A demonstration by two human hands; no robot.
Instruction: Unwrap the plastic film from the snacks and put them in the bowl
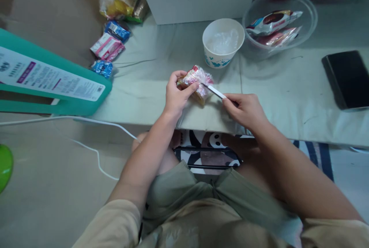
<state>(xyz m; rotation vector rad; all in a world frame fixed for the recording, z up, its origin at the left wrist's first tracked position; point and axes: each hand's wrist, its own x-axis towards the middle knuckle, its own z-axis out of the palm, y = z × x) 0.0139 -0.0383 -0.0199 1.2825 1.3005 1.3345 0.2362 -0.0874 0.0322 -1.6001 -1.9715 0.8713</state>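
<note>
The left hand (176, 96) pinches a small snack packet (197, 83) in clear, colourful wrapping, thumb and fingers closed on its left end, holding it just above the near edge of the table (288, 98). The right hand (245, 109) is closed around a slim white-bladed cutter (215, 91) whose tip touches the packet's right side. The wrapper looks still sealed, so the cut appears to be only starting; whether the blade has pierced the film cannot be told. Just beyond the packet stands a white paper cup (223, 42) holding crumpled clear wrapping, and to its right a clear plastic bowl (279, 21) with a couple of wrapped snacks inside, which suggests some packets are already dealt with. More unopened packets (109, 46) lie at the far left, well apart. A black phone (347, 79) rests at the right.
</note>
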